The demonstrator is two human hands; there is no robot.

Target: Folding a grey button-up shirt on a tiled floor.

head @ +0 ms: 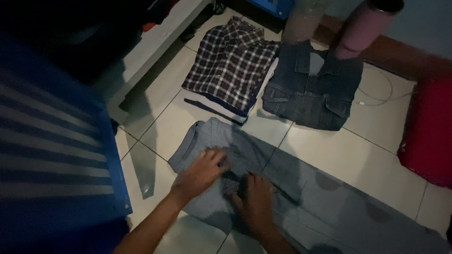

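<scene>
Head view, dim light. Grey-blue trousers (301, 188) lie flat on the tiled floor (376, 155), waistband at 10 o'clock, legs running out to 4 o'clock. Both hands press on the upper part, near the waistband. Left hand (200, 171) lies palm down, fingers (217, 157) loosely spread and pointing to 2 o'clock, touching the cloth. Right hand (256, 202) sits just beside it at 4 o'clock, fingers (245, 188) curled down into a dark fold of fabric; cannot tell if they pinch it or only press. At 12 o'clock from the hands, well apart: folded plaid shirt (230, 63) on top of a small stack, folded denim jacket (310, 91) just beside it at 3 o'clock. White cable (381, 96) near the jacket. Red bag (431, 131) at the right edge. Blue slatted crate (56, 155) fills the left edge
</scene>
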